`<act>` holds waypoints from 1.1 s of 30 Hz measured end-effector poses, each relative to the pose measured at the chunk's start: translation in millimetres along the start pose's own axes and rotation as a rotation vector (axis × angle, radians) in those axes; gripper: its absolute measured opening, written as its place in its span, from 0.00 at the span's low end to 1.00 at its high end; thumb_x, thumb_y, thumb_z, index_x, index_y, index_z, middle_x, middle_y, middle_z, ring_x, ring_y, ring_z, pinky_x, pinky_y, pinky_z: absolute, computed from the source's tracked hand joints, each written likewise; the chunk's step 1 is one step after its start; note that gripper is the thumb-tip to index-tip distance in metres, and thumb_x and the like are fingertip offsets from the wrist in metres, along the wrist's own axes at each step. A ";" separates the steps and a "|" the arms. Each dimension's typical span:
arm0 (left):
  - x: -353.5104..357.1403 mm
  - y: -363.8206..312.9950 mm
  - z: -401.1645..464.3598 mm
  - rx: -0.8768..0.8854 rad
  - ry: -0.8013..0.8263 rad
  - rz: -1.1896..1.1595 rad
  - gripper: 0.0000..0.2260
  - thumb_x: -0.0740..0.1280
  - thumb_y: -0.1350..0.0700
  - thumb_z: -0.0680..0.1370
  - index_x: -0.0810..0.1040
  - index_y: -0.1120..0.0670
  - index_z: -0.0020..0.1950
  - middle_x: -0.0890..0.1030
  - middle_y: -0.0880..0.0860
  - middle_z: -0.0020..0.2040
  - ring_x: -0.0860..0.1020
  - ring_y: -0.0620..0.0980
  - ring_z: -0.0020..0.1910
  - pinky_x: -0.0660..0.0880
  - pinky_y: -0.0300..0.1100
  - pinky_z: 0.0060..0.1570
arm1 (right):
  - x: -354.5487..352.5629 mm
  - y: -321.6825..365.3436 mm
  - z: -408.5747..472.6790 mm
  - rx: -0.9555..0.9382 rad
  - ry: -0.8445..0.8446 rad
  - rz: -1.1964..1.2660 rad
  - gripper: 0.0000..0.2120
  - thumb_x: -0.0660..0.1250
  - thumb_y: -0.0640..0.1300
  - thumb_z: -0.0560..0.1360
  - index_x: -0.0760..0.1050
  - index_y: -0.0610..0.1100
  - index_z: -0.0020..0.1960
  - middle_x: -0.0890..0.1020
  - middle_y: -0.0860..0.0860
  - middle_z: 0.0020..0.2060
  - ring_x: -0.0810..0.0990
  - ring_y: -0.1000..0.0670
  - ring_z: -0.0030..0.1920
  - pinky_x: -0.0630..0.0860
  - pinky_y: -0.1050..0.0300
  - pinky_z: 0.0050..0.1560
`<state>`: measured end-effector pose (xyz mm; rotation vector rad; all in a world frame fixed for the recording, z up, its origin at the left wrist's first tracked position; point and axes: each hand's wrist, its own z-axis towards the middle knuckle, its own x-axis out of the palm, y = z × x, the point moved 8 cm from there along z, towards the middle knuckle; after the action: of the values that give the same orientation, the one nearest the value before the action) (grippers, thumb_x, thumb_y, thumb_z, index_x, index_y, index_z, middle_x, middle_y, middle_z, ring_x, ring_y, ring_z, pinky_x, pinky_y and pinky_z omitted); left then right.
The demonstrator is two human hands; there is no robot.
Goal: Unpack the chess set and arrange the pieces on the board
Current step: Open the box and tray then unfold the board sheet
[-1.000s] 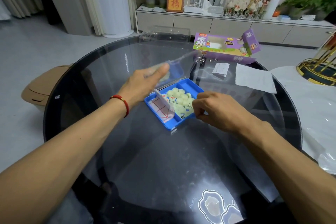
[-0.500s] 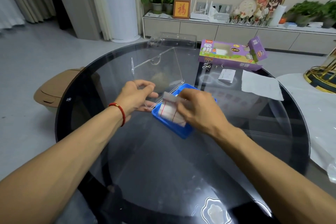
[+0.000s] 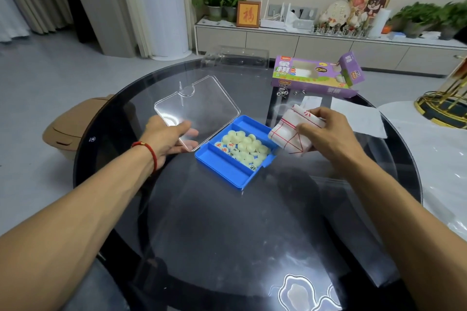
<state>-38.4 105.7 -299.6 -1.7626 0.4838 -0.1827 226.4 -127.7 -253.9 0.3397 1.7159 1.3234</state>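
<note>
Chess pieces point(image 3: 242, 147): pale round discs with red or dark characters, heaped in the larger compartment of the blue case, near the middle of the table.
Blue case point(image 3: 222, 168): open, lying at an angle on the table; the narrow compartment along its near side holds nothing visible.
Clear lid point(image 3: 199, 111): hinged on the case's far-left side and swung back, tilted up off the table.
Folded board point(image 3: 294, 131): white sheet with red grid lines, folded into a small packet, held above the table just right of the case.
Right hand point(image 3: 326, 134): fingers clenched on the folded board, thumb on top of it.
Left hand point(image 3: 168, 137): fingers spread flat beneath the near corner of the clear lid, seen through the plastic, released from any firm grasp; a red cord sits on the wrist.
Table point(image 3: 227, 235): round, dark glass, reflective.
Purple box point(image 3: 316, 76): cardboard packaging with one end flap open, at the far side of the table.
Paper sheets point(image 3: 353, 116): white, flat on the table, behind the right hand.
</note>
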 end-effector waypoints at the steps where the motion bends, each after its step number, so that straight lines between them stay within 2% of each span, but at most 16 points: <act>1: -3.6 1.4 -0.3 -0.015 -0.014 -0.008 0.15 0.69 0.62 0.80 0.73 0.65 0.65 0.83 0.49 0.29 0.82 0.45 0.26 0.78 0.39 0.25 | -0.7 -0.6 0.0 -0.002 -0.008 0.006 0.12 0.70 0.43 0.77 0.76 0.46 0.60 0.83 0.50 0.52 0.85 0.49 0.47 0.85 0.49 0.43; 4: -15.6 5.7 -3.5 -0.065 -0.027 -0.034 0.12 0.71 0.63 0.78 0.76 0.63 0.60 0.84 0.51 0.32 0.82 0.47 0.29 0.78 0.39 0.23 | 0.9 0.8 1.0 -0.031 -0.056 -0.001 0.08 0.68 0.44 0.78 0.77 0.47 0.56 0.84 0.52 0.46 0.85 0.47 0.37 0.83 0.53 0.33; 7: -33.8 10.5 -5.6 -0.067 -0.067 -0.022 0.07 0.74 0.64 0.74 0.79 0.57 0.48 0.81 0.55 0.41 0.80 0.46 0.36 0.75 0.36 0.22 | 15.8 8.3 4.7 -0.029 -0.048 0.055 0.06 0.66 0.44 0.79 0.76 0.46 0.56 0.84 0.50 0.40 0.82 0.47 0.29 0.75 0.53 0.29; 10: -53.5 12.9 -1.7 -0.027 -0.124 -0.007 0.12 0.76 0.63 0.73 0.73 0.54 0.44 0.79 0.53 0.38 0.79 0.46 0.35 0.77 0.36 0.24 | 33.3 18.1 10.1 -0.036 -0.017 0.104 0.06 0.66 0.43 0.79 0.76 0.44 0.56 0.84 0.48 0.41 0.84 0.45 0.31 0.75 0.54 0.27; 12: -72.4 16.1 4.8 -0.012 -0.181 -0.014 0.15 0.77 0.63 0.72 0.71 0.53 0.44 0.79 0.54 0.39 0.80 0.47 0.35 0.81 0.41 0.31 | 42.6 21.9 10.9 -0.041 0.000 0.111 0.06 0.65 0.41 0.80 0.75 0.45 0.56 0.84 0.50 0.42 0.86 0.43 0.36 0.79 0.52 0.31; 14: -93.3 21.2 15.4 -0.015 -0.239 -0.060 0.16 0.77 0.63 0.73 0.70 0.53 0.45 0.80 0.57 0.41 0.81 0.48 0.29 0.82 0.47 0.37 | 50.2 21.4 10.8 -0.047 0.028 0.116 0.06 0.65 0.41 0.80 0.75 0.46 0.57 0.83 0.52 0.44 0.86 0.44 0.39 0.82 0.52 0.35; 17: -122.5 25.9 35.5 0.000 -0.343 -0.180 0.17 0.74 0.66 0.74 0.67 0.53 0.44 0.77 0.57 0.39 0.77 0.44 0.20 0.79 0.40 0.25 | 54.9 16.5 8.6 -0.061 0.028 0.077 0.08 0.66 0.41 0.80 0.74 0.47 0.59 0.81 0.54 0.47 0.85 0.47 0.40 0.84 0.53 0.35; 20: -146.8 30.2 57.0 0.032 -0.449 -0.261 0.17 0.74 0.66 0.75 0.66 0.53 0.44 0.77 0.58 0.40 0.77 0.44 0.19 0.77 0.37 0.23 | 65.5 13.9 0.9 -0.107 0.040 0.020 0.11 0.66 0.40 0.78 0.75 0.47 0.60 0.83 0.52 0.48 0.84 0.47 0.36 0.83 0.48 0.34; 22: -156.5 34.8 69.2 0.040 -0.496 -0.265 0.16 0.75 0.64 0.75 0.67 0.53 0.44 0.77 0.59 0.38 0.76 0.44 0.20 0.77 0.38 0.23 | 79.0 12.8 -5.9 -0.127 0.102 -0.028 0.12 0.66 0.40 0.77 0.75 0.47 0.60 0.84 0.51 0.46 0.83 0.46 0.32 0.83 0.45 0.35; 24: -161.8 37.1 79.2 0.036 -0.516 -0.177 0.15 0.76 0.59 0.74 0.70 0.56 0.50 0.77 0.58 0.34 0.74 0.45 0.18 0.73 0.37 0.20 | 89.4 11.5 -10.9 -0.137 0.155 -0.070 0.12 0.66 0.41 0.76 0.75 0.48 0.59 0.84 0.51 0.45 0.82 0.49 0.29 0.83 0.47 0.34; 27: -172.2 47.5 100.2 -0.021 -0.476 -0.034 0.26 0.78 0.51 0.72 0.73 0.61 0.62 0.77 0.57 0.32 0.72 0.49 0.19 0.67 0.36 0.18 | 94.0 7.8 -11.2 -0.132 0.194 -0.082 0.12 0.68 0.41 0.77 0.74 0.49 0.60 0.84 0.51 0.47 0.83 0.49 0.31 0.83 0.46 0.35; 30: -193.1 67.4 123.7 -0.049 -0.466 0.048 0.39 0.78 0.42 0.64 0.73 0.65 0.66 0.79 0.55 0.32 0.73 0.49 0.18 0.68 0.37 0.17 | 93.7 2.3 -9.3 -0.113 0.224 -0.060 0.15 0.70 0.41 0.76 0.74 0.47 0.62 0.84 0.49 0.49 0.84 0.48 0.33 0.83 0.47 0.35; 31: -197.7 70.7 129.5 -0.042 -0.463 0.076 0.40 0.78 0.42 0.64 0.73 0.66 0.66 0.79 0.55 0.31 0.72 0.49 0.17 0.67 0.37 0.17 | 93.1 0.5 -8.7 -0.102 0.229 -0.042 0.15 0.71 0.41 0.76 0.74 0.46 0.62 0.85 0.48 0.48 0.84 0.47 0.34 0.84 0.46 0.36; 33: -194.8 66.0 124.9 -0.042 -0.438 0.149 0.37 0.76 0.44 0.70 0.71 0.69 0.66 0.78 0.56 0.30 0.71 0.48 0.16 0.66 0.35 0.16 | 92.0 -0.9 -8.4 -0.082 0.230 -0.008 0.16 0.72 0.41 0.75 0.75 0.45 0.61 0.85 0.48 0.47 0.85 0.45 0.36 0.84 0.44 0.38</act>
<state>-181.6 286.4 -368.2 -1.7353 0.2985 0.3160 170.0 -70.5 -299.5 0.1369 1.8428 1.4679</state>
